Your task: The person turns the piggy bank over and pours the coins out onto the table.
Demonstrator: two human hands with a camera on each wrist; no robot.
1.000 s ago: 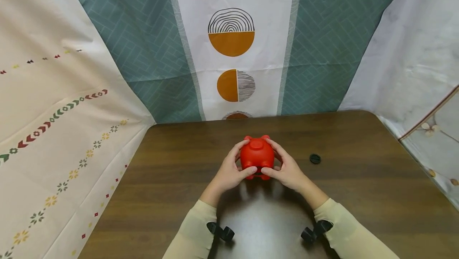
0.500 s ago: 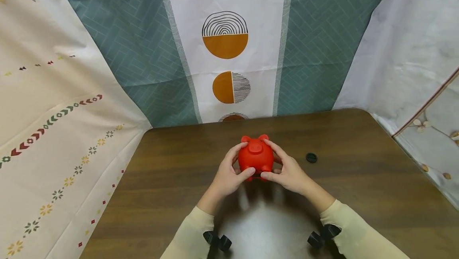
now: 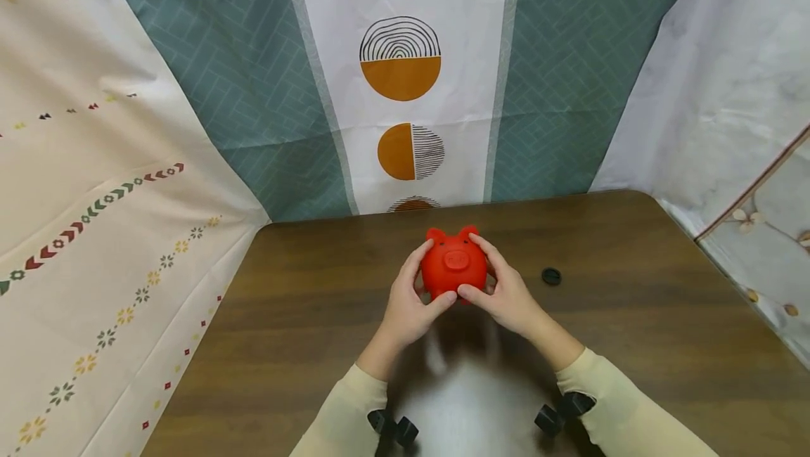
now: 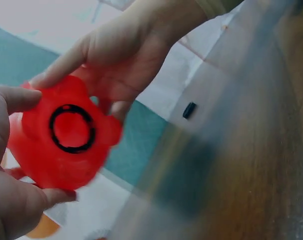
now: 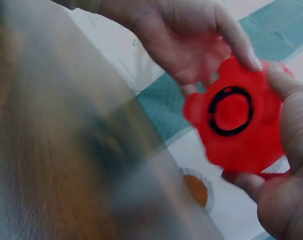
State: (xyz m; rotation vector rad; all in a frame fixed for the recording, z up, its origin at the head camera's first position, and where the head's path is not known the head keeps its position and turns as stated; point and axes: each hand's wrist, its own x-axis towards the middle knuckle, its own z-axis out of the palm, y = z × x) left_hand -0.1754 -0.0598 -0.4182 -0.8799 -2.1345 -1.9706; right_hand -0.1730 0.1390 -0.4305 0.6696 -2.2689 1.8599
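A red piggy bank (image 3: 454,261) is held up between both hands, its snout facing the head camera. My left hand (image 3: 408,302) grips its left side, with the thumb low on the front. On the other side my right hand (image 3: 511,300) grips it the same way, the thumbs almost meeting under the snout. Both wrist views show the underside of the piggy bank (image 4: 71,131), which has a round hole with a black ring (image 5: 211,116). To the right on the table lies a small round black plug (image 3: 551,276).
The brown wooden table (image 3: 316,288) reaches back to a teal and white patterned cloth (image 3: 405,112). A cream cloth with small motifs (image 3: 126,232) hangs at the left, and a pale one (image 3: 709,91) at the right. Black camera mounts (image 3: 394,427) sit on the wrists.
Both hands have raised the piggy bank slightly and tipped it so that its face, with eyes and snout, turns toward the head camera. The black plug has stayed in place.
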